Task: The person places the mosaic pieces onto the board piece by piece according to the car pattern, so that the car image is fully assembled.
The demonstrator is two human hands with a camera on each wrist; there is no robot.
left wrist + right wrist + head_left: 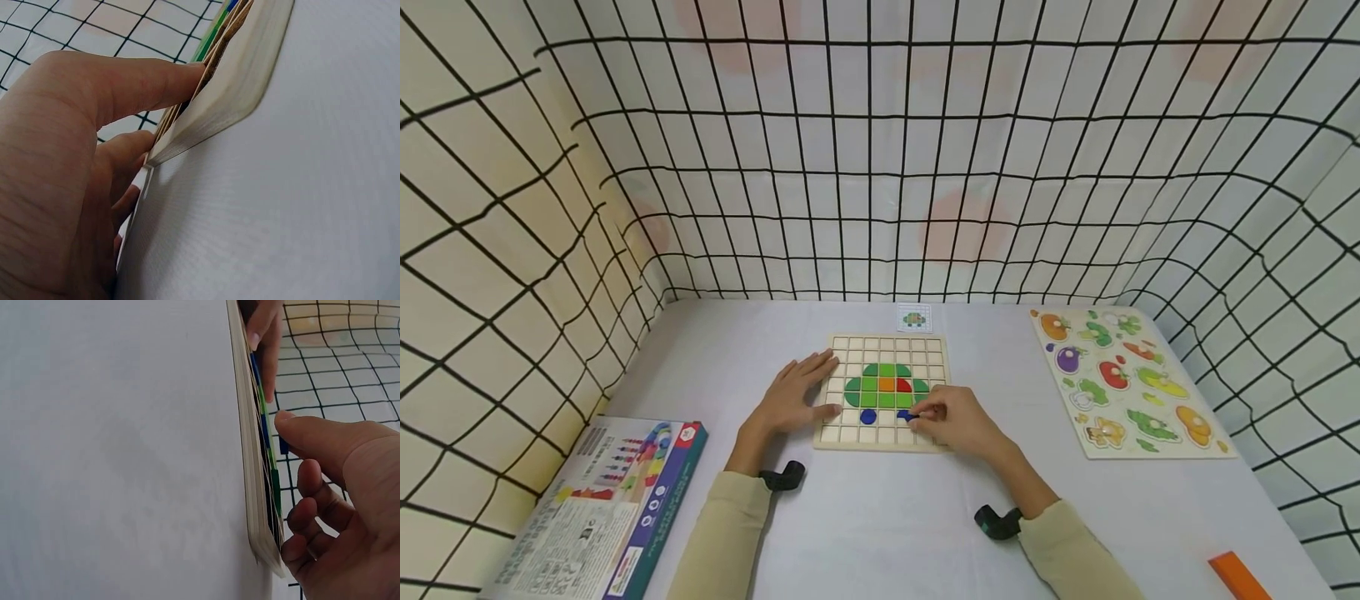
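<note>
A wooden grid board [883, 443] lies on the white table, bearing green, orange, red and blue pieces. A blue round shape [868, 417] sits in its lower part. My left hand [793, 393] rests at the board's left edge with fingers and thumb extended; the thumb [150, 84] touches the rim in the left wrist view. My right hand [957, 419] is over the board's lower right, pinching a small blue piece [284, 446] between thumb and index finger. Beside those fingertips another bit of blue [902, 414] shows on the grid, partly hidden.
Behind the board lies a small pattern card [914, 318]. A vegetable puzzle board [1131, 383] is on the right, a printed box [602, 508] on the left. An orange object [1238, 575] lies at the front right. Black wire mesh [872, 175] surrounds the table's back and sides.
</note>
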